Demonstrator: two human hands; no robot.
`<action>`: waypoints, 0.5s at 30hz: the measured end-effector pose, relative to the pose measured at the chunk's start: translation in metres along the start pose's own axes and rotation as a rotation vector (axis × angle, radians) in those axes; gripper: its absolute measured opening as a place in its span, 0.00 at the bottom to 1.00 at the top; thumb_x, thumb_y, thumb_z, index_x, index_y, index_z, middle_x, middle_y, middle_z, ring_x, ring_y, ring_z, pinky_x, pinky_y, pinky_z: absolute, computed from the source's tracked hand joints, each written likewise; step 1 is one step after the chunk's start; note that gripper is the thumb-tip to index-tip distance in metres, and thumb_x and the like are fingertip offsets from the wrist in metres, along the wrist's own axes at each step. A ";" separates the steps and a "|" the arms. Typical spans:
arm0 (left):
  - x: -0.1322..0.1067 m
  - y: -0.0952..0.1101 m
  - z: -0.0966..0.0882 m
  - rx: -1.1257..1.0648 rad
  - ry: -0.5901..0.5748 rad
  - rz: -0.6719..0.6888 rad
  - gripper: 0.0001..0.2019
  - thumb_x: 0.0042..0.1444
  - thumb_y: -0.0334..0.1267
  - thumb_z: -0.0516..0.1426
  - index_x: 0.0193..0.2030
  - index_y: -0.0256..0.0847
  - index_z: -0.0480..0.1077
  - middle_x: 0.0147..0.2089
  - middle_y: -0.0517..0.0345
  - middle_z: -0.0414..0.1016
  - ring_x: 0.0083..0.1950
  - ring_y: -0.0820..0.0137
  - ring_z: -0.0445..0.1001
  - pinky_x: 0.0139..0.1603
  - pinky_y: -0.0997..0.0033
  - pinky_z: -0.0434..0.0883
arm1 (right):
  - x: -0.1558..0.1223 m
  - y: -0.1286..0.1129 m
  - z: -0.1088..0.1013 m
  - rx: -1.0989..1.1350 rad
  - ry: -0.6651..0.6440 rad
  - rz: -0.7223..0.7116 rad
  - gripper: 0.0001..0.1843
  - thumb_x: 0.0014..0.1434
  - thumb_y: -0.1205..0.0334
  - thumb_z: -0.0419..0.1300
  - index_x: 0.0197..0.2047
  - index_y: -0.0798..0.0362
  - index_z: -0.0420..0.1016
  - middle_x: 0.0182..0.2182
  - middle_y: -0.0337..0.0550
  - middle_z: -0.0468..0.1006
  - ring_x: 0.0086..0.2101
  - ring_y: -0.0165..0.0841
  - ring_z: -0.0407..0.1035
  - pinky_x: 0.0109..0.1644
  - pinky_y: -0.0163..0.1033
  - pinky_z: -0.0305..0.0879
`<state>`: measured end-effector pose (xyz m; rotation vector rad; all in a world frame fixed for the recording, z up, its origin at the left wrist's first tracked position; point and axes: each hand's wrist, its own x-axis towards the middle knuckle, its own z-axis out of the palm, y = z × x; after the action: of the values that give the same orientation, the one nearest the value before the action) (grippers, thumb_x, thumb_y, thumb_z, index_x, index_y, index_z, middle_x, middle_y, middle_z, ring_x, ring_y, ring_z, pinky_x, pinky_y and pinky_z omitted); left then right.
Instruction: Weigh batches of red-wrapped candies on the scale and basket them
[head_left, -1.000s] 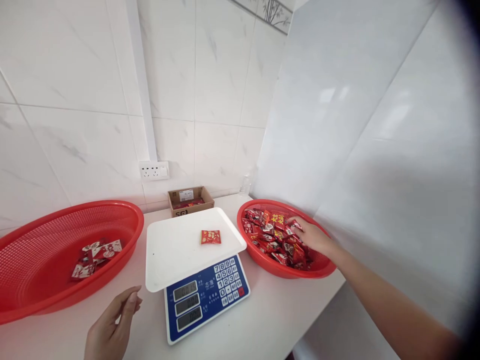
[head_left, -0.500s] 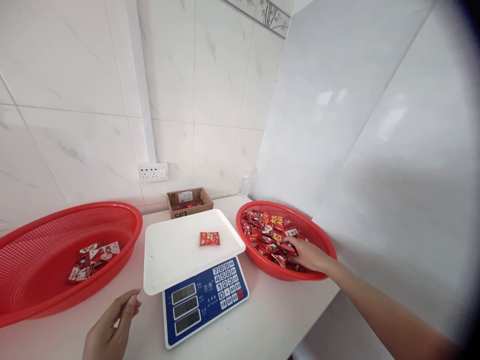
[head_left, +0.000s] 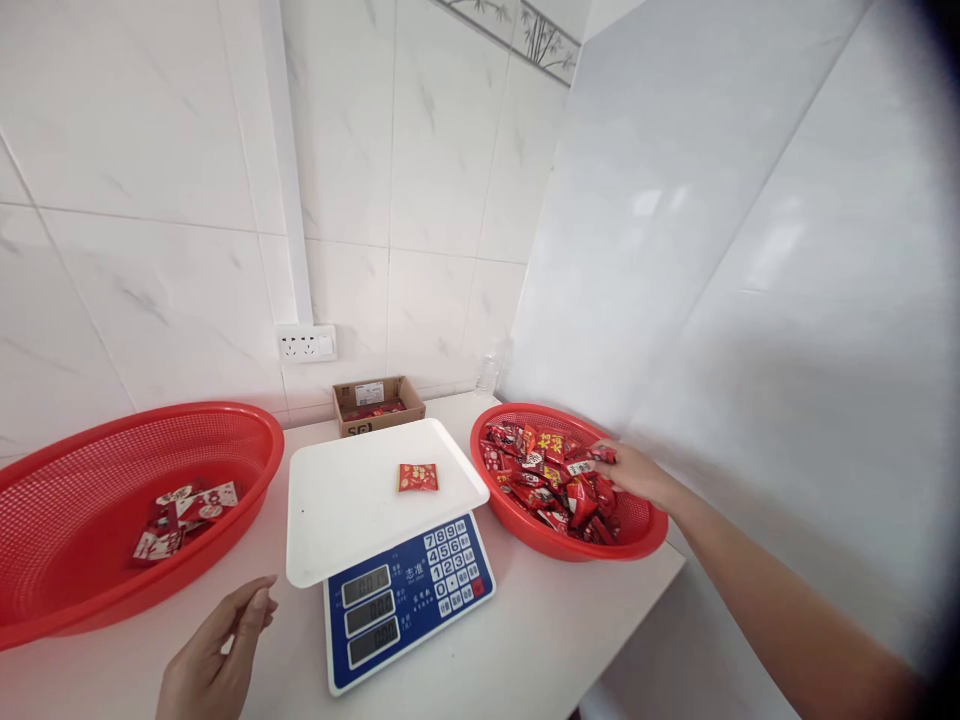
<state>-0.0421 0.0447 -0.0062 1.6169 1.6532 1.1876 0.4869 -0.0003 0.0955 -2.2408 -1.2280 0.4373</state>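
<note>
Over the far right side of the right red basket [head_left: 637, 552], my right hand [head_left: 634, 472] has its fingers closed on a small red packet [head_left: 603, 454]. Many more shiny red packets [head_left: 536, 490] lie heaped below it. My left hand [head_left: 221, 640] hovers by the scale's front left corner, thumb against the curled fingers, and nothing shows in it. One red and gold packet [head_left: 417, 477] rests flat on the white pan [head_left: 345, 500] of a blue weighing scale [head_left: 409, 600]. The scale's display digits are faint.
At left, another red basket [head_left: 67, 480] contains several red and white packets [head_left: 184, 515]. A small cardboard box [head_left: 379, 422] with dark red packets inside stands behind the scale. Near the corner is a clear plastic object [head_left: 487, 372]. Tiled walls close off the back and right.
My right hand has moved from deep in the heap toward the back right of the basket, uncovering packets in front. My left hand has shifted slightly left and stays closed.
</note>
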 end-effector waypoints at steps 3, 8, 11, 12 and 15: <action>-0.001 0.000 0.000 0.004 -0.001 0.009 0.26 0.44 0.63 0.52 0.39 0.45 0.72 0.32 0.55 0.79 0.35 0.61 0.79 0.30 0.69 0.76 | -0.003 0.006 0.002 -0.141 -0.056 -0.075 0.14 0.50 0.51 0.59 0.35 0.51 0.75 0.32 0.44 0.78 0.34 0.39 0.71 0.38 0.40 0.65; 0.000 -0.003 0.000 0.031 -0.010 0.008 0.26 0.44 0.63 0.51 0.39 0.45 0.72 0.33 0.55 0.79 0.36 0.61 0.79 0.33 0.68 0.76 | -0.006 0.017 0.012 -0.103 -0.080 -0.075 0.15 0.51 0.49 0.58 0.33 0.52 0.76 0.31 0.44 0.79 0.34 0.40 0.71 0.38 0.38 0.64; 0.002 -0.006 0.000 0.050 -0.044 0.007 0.26 0.45 0.62 0.51 0.40 0.45 0.71 0.34 0.54 0.79 0.37 0.61 0.79 0.31 0.70 0.75 | -0.006 0.020 0.020 -0.048 -0.043 -0.056 0.13 0.52 0.52 0.57 0.32 0.52 0.76 0.31 0.43 0.79 0.34 0.38 0.71 0.37 0.37 0.64; 0.002 -0.007 -0.001 0.057 -0.059 0.006 0.26 0.46 0.62 0.51 0.41 0.45 0.71 0.34 0.55 0.79 0.37 0.61 0.79 0.31 0.70 0.75 | -0.006 0.021 0.022 -0.041 -0.030 -0.050 0.12 0.53 0.53 0.56 0.31 0.52 0.75 0.31 0.43 0.79 0.34 0.37 0.71 0.37 0.37 0.64; 0.002 -0.008 -0.002 0.079 -0.074 0.010 0.25 0.46 0.61 0.51 0.41 0.45 0.71 0.35 0.55 0.79 0.38 0.61 0.79 0.30 0.72 0.75 | -0.005 0.025 0.023 -0.017 0.022 -0.018 0.09 0.53 0.58 0.55 0.29 0.52 0.73 0.30 0.42 0.79 0.34 0.36 0.71 0.36 0.35 0.63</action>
<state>-0.0481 0.0469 -0.0115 1.6985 1.6659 1.0667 0.4888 -0.0085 0.0620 -2.2409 -1.2444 0.3959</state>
